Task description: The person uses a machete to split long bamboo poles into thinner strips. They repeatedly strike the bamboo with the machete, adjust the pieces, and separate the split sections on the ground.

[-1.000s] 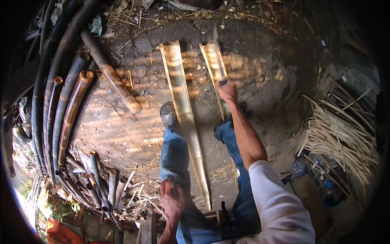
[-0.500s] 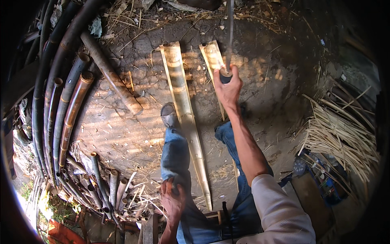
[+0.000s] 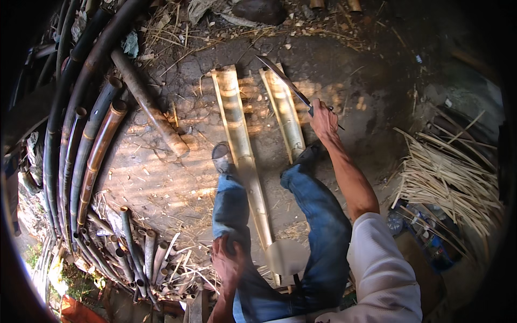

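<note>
Right hand [image 3: 323, 119] clenched on long knife [image 3: 284, 81], raised over 2 split bamboo halves [image 3: 242, 145] on dirt. Left hand [image 3: 229, 261] curled on knee. Risk: blade glancing toward shoe [image 3: 307, 156].

Open dirt ground [image 3: 344, 91]: upper centre-right. Obstructions: bamboo poles [image 3: 81, 140] left edge; cut stubs [image 3: 137, 253] lower left; splint pile [image 3: 452, 177] right.
</note>
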`<state>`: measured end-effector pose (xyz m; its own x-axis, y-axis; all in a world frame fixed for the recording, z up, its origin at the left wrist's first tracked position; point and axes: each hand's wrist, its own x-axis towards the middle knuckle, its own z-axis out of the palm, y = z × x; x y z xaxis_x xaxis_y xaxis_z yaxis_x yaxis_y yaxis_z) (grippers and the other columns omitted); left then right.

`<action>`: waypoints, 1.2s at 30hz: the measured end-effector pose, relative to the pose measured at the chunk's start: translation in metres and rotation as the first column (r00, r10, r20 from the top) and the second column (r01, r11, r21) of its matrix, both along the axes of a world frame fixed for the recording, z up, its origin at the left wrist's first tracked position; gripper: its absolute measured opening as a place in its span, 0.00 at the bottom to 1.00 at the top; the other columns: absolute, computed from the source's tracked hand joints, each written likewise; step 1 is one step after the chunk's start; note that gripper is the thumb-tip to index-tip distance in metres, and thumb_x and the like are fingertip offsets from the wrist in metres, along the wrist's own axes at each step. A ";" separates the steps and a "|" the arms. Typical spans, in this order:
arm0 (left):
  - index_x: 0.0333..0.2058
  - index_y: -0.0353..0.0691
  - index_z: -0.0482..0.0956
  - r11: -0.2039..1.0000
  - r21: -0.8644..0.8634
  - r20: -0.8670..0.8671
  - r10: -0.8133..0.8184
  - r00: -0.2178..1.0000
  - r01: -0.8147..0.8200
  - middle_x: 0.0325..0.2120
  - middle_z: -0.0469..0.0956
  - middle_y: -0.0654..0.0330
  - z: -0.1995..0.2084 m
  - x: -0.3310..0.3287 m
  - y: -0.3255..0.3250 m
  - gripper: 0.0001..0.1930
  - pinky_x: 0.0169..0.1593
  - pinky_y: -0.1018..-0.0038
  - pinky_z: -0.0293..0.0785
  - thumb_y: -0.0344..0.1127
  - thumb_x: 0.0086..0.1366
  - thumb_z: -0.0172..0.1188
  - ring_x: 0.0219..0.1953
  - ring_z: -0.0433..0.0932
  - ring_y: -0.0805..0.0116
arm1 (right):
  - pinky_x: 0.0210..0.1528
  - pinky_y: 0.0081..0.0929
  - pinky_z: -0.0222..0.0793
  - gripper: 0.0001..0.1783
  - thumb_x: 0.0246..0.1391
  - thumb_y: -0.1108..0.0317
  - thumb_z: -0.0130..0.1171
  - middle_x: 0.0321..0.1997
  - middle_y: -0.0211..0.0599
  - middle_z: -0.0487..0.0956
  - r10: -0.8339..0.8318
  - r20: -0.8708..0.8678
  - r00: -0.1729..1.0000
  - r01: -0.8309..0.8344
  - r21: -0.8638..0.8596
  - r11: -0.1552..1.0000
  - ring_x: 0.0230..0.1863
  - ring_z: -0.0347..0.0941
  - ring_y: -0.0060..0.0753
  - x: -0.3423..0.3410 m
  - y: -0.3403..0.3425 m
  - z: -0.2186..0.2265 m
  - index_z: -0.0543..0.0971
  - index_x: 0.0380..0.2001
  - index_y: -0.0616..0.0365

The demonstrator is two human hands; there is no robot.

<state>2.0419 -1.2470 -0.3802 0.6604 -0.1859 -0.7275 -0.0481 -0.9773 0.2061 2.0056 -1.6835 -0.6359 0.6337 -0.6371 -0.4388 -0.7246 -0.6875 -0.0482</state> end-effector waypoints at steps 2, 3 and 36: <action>0.52 0.38 0.78 0.992 0.117 -0.068 0.063 0.996 -0.055 0.48 0.77 0.45 0.011 0.006 -0.010 0.22 0.53 0.52 0.74 0.44 0.63 0.57 0.50 0.77 0.42 | 0.35 0.43 0.76 0.20 0.56 0.56 0.66 0.39 0.44 0.81 0.052 0.177 0.983 -0.037 -0.084 0.996 0.35 0.80 0.51 -0.003 -0.002 0.046 0.73 0.45 0.55; 0.53 0.37 0.77 0.996 0.088 -0.052 0.029 0.998 -0.024 0.49 0.77 0.44 0.008 0.001 -0.002 0.23 0.53 0.51 0.73 0.45 0.63 0.57 0.50 0.76 0.40 | 0.37 0.42 0.74 0.21 0.54 0.54 0.67 0.39 0.42 0.81 0.020 0.281 0.960 0.006 -0.092 0.996 0.37 0.80 0.50 -0.003 0.002 0.073 0.73 0.44 0.54; 0.24 0.30 0.75 0.463 -0.870 0.204 0.027 0.979 0.168 0.13 0.74 0.56 0.479 0.176 -0.144 0.18 0.25 0.69 0.67 0.39 0.69 0.58 0.16 0.69 0.73 | 0.33 0.37 0.75 0.16 0.44 0.69 0.69 0.29 0.48 0.80 -0.247 0.862 0.443 0.121 0.216 0.969 0.31 0.81 0.50 0.036 0.238 0.631 0.78 0.36 0.63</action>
<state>2.2180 -1.3913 0.0988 0.7009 -0.7127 -0.0296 -0.2360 -0.2708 0.9332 2.0418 -1.4451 -0.0046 0.5936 -0.7777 0.2069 -0.3615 -0.4874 -0.7949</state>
